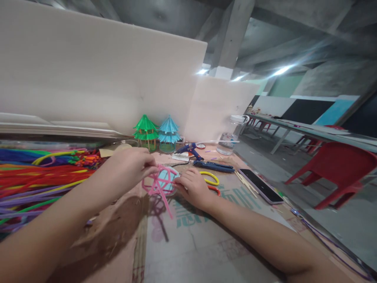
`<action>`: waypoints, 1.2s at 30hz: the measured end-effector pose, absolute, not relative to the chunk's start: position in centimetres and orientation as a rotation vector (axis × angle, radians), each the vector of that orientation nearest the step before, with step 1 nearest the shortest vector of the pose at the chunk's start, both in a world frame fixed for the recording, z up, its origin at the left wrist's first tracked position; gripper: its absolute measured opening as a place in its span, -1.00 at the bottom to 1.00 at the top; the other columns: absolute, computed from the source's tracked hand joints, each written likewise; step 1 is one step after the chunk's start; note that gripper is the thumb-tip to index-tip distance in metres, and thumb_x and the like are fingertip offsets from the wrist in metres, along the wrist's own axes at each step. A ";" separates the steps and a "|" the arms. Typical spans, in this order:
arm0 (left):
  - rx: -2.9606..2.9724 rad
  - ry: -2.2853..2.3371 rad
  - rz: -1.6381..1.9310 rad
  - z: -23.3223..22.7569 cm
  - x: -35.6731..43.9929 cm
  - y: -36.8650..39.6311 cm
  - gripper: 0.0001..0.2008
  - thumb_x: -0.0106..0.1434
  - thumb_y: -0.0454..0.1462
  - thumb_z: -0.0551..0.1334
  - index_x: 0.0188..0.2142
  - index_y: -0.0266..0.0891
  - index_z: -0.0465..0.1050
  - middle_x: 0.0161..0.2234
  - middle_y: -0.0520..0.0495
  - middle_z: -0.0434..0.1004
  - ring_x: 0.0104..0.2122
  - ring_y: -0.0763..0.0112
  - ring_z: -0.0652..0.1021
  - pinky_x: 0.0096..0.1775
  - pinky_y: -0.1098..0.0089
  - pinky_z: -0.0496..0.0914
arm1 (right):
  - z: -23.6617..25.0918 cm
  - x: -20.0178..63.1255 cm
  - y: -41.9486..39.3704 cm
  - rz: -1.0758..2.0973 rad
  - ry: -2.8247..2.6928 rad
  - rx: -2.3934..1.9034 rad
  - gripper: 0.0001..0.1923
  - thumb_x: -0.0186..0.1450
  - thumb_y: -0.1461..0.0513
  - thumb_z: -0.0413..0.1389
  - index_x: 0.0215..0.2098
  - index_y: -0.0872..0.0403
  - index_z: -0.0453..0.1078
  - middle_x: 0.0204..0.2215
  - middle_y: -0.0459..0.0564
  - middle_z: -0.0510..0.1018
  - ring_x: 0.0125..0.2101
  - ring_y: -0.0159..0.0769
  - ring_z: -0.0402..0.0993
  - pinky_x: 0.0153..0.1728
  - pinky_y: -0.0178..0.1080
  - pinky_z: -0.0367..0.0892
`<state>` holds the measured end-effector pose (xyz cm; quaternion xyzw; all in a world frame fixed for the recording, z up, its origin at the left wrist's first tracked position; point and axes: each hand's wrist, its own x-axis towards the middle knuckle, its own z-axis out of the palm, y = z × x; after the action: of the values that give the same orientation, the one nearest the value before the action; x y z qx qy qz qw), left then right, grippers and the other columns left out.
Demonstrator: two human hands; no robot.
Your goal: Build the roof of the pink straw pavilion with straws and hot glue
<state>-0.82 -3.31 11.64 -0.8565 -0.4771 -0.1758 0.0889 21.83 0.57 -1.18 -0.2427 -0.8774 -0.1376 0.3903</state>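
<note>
A small pink frame of pipe-cleaner-like strips (159, 184) is held up over the cardboard. One loose pink strip hangs down from it to the lower right. Inside or behind the frame a light blue patch (166, 175) shows; I cannot tell how it is joined. My left hand (140, 162) pinches the top left of the frame between thumb and fingers. From the right, my right hand (194, 189) closes its fingertips on the frame's edge. Just past my right hand lie scissors with yellow and red handles (212, 179), partly hidden.
Coloured strips (38, 181) are heaped at left. Behind stand a green model pavilion (145, 131) and a blue one (169, 133). A glue gun (188, 149), dark blue pliers-like tool (213, 166), wooden sticks (246, 184), phone (260, 186) and clear jug (228, 137) line the table's right.
</note>
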 end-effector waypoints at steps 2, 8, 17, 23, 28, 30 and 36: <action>-2.526 -1.448 -0.498 12.1 -0.8 -3.5 -0.72 0.23 -0.10 0.19 -0.46 -0.15 0.59 -0.45 -0.06 0.59 -0.41 0.29 0.53 -0.41 0.38 0.26 | -1.3 21.8 0.7 -0.338 -2.222 -0.612 -0.78 0.46 0.23 -0.01 -0.31 0.06 0.41 -0.47 -0.04 0.59 -0.42 -0.31 0.42 -0.28 -0.20 0.16; -2.553 -1.599 -0.875 12.9 -0.8 -4.1 -0.65 0.26 -0.03 0.10 -0.33 -0.19 0.55 -0.35 -0.09 0.62 -0.34 0.21 0.56 -0.31 0.31 0.37 | -1.4 21.9 0.8 -0.298 -2.224 -0.622 -0.82 0.44 0.23 0.03 -0.30 0.07 0.42 -0.47 -0.02 0.59 -0.41 -0.29 0.43 -0.28 -0.21 0.18; -2.816 -1.645 -1.345 13.6 -0.3 -4.8 -0.54 0.23 0.13 0.10 -0.37 -0.22 0.43 -0.55 0.00 0.47 -0.59 0.43 0.42 -0.54 0.43 0.31 | -1.8 22.0 1.1 -0.258 -2.248 -0.725 -0.85 0.41 0.21 0.09 -0.29 0.06 0.45 -0.46 0.00 0.57 -0.40 -0.25 0.44 -0.27 -0.21 0.21; -2.515 -1.612 -0.939 13.2 -0.4 -4.5 -0.59 0.23 0.06 0.10 -0.49 -0.18 0.45 -0.59 0.02 0.43 -0.56 0.39 0.39 -0.49 0.39 0.17 | -1.7 21.8 1.3 -0.170 -2.290 -0.797 -0.95 0.35 0.27 0.15 -0.29 0.07 0.46 -0.44 -0.01 0.59 -0.38 -0.25 0.45 -0.29 -0.23 0.21; -2.267 -1.586 -0.657 12.6 -1.3 -3.4 -0.59 0.33 0.02 0.03 -0.44 -0.13 0.49 -0.53 -0.06 0.51 -0.53 0.25 0.45 -0.47 0.33 0.12 | -1.6 21.7 1.4 -0.139 -2.345 -0.865 -0.96 0.31 0.30 0.19 -0.33 0.09 0.45 -0.46 -0.01 0.57 -0.41 -0.26 0.43 -0.30 -0.23 0.20; -2.189 -1.606 -0.577 12.5 -1.9 -3.0 -0.59 0.35 -0.02 0.01 -0.43 -0.12 0.50 -0.51 -0.10 0.54 -0.51 0.20 0.48 -0.46 0.31 0.13 | -1.6 21.6 1.4 -0.129 -2.362 -0.896 -0.93 0.31 0.30 0.17 -0.35 0.09 0.45 -0.46 -0.01 0.57 -0.40 -0.26 0.42 -0.30 -0.22 0.20; -2.519 -1.326 -0.606 11.2 -2.3 -1.1 -0.73 0.34 -0.20 0.10 -0.23 -0.14 0.59 -0.26 -0.10 0.64 -0.26 0.22 0.58 -0.27 0.34 0.36 | -1.4 21.5 1.3 -0.092 -2.378 -0.978 -0.93 0.30 0.33 0.15 -0.36 0.07 0.43 -0.41 0.00 0.58 -0.38 -0.23 0.42 -0.32 -0.22 0.19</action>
<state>-2.34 -1.07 11.18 -0.8597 -0.4526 -0.2068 0.1150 21.45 1.31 -1.42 -0.3650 -0.8871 -0.0345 0.2805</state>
